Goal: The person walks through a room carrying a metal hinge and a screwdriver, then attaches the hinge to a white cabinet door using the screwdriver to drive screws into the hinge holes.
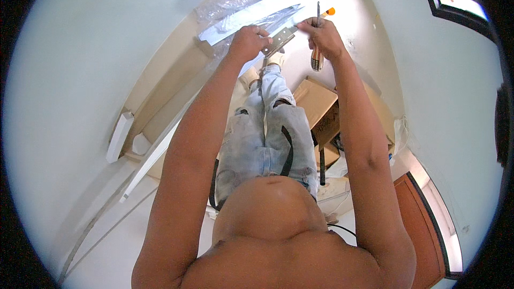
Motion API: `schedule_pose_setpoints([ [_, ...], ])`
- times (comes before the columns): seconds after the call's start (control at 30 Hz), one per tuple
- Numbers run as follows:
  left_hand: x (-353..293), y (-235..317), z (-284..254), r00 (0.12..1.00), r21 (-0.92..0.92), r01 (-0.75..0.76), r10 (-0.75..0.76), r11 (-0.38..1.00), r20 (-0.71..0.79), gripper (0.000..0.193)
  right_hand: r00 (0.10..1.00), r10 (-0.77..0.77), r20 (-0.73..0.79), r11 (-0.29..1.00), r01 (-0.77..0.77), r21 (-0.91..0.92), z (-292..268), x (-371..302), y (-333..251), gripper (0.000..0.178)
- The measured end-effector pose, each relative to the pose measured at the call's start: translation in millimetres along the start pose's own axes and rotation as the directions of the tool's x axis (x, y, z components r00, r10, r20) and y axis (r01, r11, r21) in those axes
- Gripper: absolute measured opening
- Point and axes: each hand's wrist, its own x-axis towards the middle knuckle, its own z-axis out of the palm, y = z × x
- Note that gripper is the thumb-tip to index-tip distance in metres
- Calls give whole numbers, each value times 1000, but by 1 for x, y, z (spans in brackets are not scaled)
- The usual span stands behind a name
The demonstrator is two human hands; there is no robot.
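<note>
My left hand [249,43] is closed on a metal hinge [279,40], a flat plate with holes and a pin along one edge. The hinge is held out in front of me, tilted, above my feet. In my right hand [325,36] is a screwdriver [317,61], its dark-banded handle pointing down toward me and its shaft rising past the fingers. The thumb and forefinger of that hand reach toward the hinge's far end; whether they touch it or pinch something small I cannot tell.
Clear plastic wrap [227,2] and long white pieces [251,18] lie beyond my hands. An open cardboard box [316,99] stands right of my legs. At the left are a long white strip [152,158] and a short white block [121,135]. Pale walls rise on both sides.
</note>
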Motion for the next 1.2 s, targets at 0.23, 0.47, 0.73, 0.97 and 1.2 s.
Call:
schedule_pose_setpoints([
  [0.23, -10, 17, -7, 999, -12, 54, -54, 998, -5, 35, 999, 24, 43, 996, -27, 80, 1, 5, 7, 27],
  [0.47, -8, 16, -4, 998, 27, 60, -59, 998, -7, 34, 1000, 9, 17, 995, -11, 100, -3, 1, 8, 27],
  [0.73, -7, 12, -2, 999, 101, 45, -44, 994, -7, 35, 999, -51, 9, 977, 48, 206, -5, -2, 10, 27],
  [0.97, -13, 13, 7, 972, 217, -206, 225, 954, -69, 40, 993, 90, -76, 903, -49, 427, 5, -20, 40, 22],
  [1.2, -16, 15, 5, 968, 330, -241, 249, 913, 17, 37, 984, 96, -151, 880, -13, 474, 14, -26, 51, 29],
])
